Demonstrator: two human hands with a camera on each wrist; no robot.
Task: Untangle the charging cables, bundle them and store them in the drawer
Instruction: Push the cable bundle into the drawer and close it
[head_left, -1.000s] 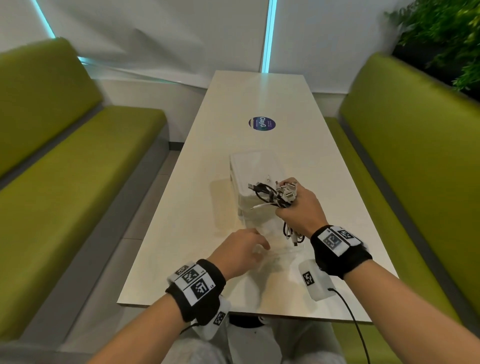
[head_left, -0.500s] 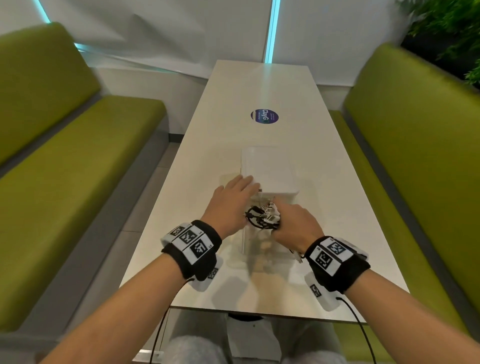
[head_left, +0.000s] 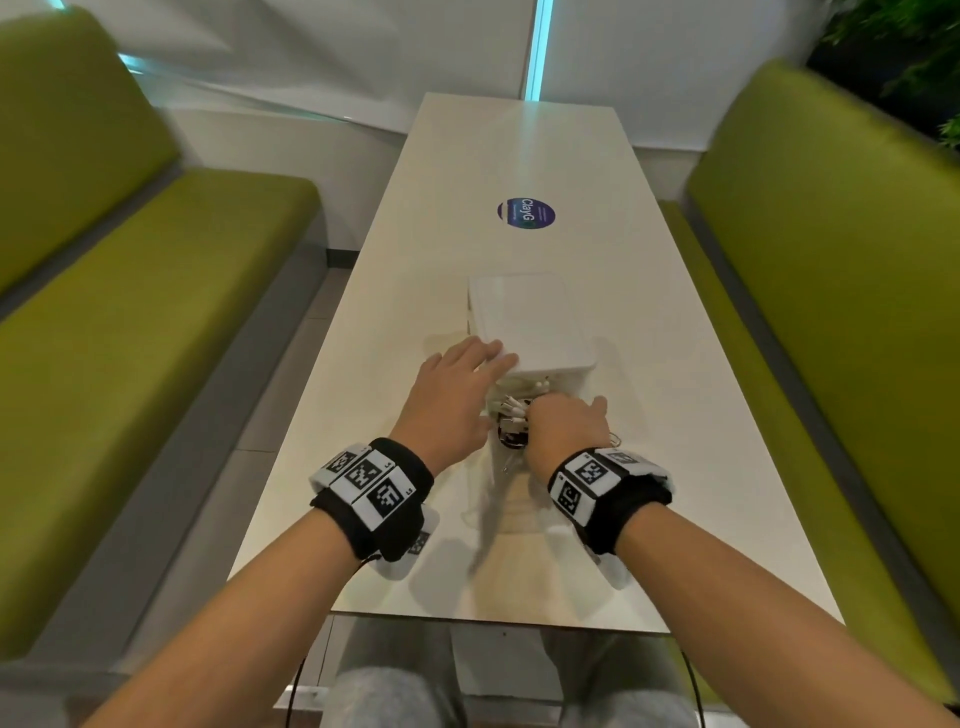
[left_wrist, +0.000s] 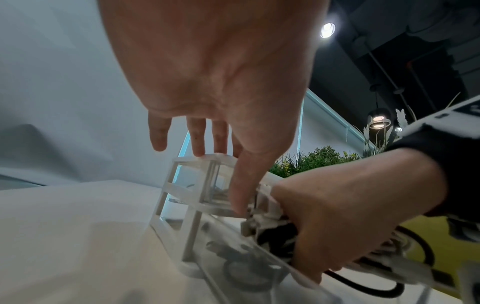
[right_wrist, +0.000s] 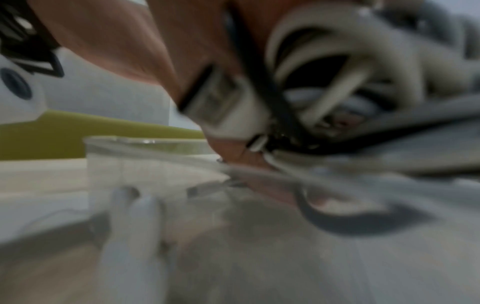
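Note:
A small white drawer unit (head_left: 530, 322) stands mid-table, its clear drawer (head_left: 504, 499) pulled out toward me. My right hand (head_left: 563, 428) grips a bundle of black and white charging cables (head_left: 511, 415) and holds it low inside the open drawer, just in front of the unit. In the left wrist view the cable bundle (left_wrist: 275, 230) shows under the right hand's fingers, with a black loop trailing out. My left hand (head_left: 462, 389) lies with straight fingers on the unit's near left top corner (left_wrist: 207, 158). The right wrist view is blurred; the cables (right_wrist: 324, 82) fill it.
The long white table (head_left: 519, 156) carries a round blue sticker (head_left: 525, 214) beyond the unit. Green benches (head_left: 130, 312) flank the table on both sides. A plant (head_left: 909, 52) stands at the far right. The table's near edge is close to my lap.
My right hand has lowered the cable bundle from above the unit down into the open drawer. My left hand moved from the drawer front up to the unit's top corner.

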